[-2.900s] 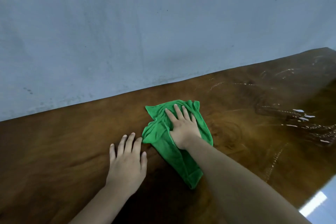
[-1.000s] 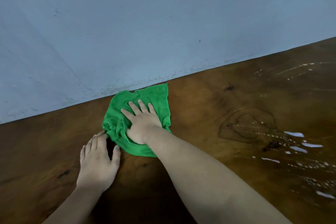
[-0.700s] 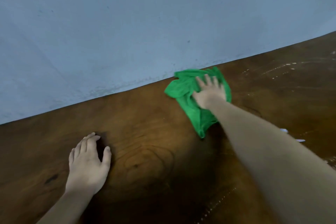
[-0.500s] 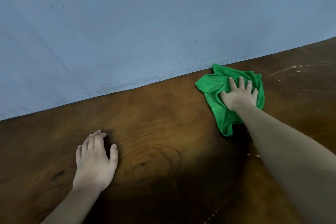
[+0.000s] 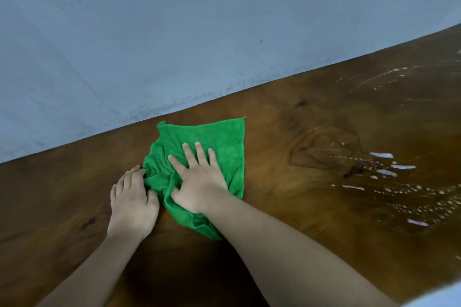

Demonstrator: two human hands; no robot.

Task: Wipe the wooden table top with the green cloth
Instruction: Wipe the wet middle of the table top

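Observation:
A crumpled green cloth (image 5: 224, 139) lies on the dark wooden table top (image 5: 299, 207), close to the table's far edge. My right hand (image 5: 199, 182) presses flat on the cloth with its fingers spread. The cloth bunches up under the palm and sticks out toward me below the wrist. My left hand (image 5: 132, 202) rests palm down on the wood just left of the cloth. Its fingertips touch the cloth's left edge, and it holds nothing.
A pale blue-grey wall (image 5: 174, 32) runs along the table's far edge. Water drops and wet streaks (image 5: 389, 172) glisten on the wood at the right. A wood-grain ring (image 5: 324, 149) shows right of the cloth.
My right hand has swept the cloth from the far right back left toward my left hand. The cloth's left edge now touches my left fingertips. My left hand stayed planted.

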